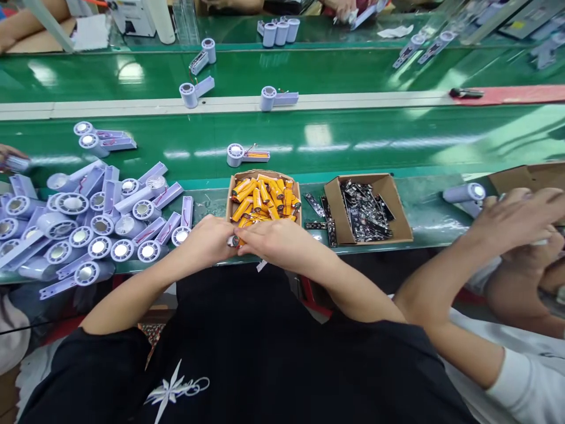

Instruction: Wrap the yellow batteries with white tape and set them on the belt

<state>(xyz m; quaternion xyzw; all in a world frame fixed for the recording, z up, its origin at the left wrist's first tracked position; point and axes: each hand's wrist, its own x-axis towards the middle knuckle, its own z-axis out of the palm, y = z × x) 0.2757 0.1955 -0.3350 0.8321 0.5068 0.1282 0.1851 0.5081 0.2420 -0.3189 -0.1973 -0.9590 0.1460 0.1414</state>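
Note:
My left hand (212,238) and my right hand (271,238) meet at the near edge of the bench, fingers bent inward. Between them is a pale lavender handheld fan body, mostly covered by my fingers; a small end (262,265) pokes out below my right hand. A bit of orange shows by my fingertips, too hidden to name. Right beyond my hands sits a cardboard box (228,203) of orange-wrapped battery cells (265,197). To its right, a second cardboard box (338,212) holds dark circuit boards (364,209), with several loose boards (314,204) beside it.
A heap of lavender fan bodies (101,224) covers the bench at left. One fan body (236,154) with an orange cell lies on the green conveyor (353,138); others rest farther back. At right, a co-worker's arms (477,253) reach over the bench near another fan body (463,192).

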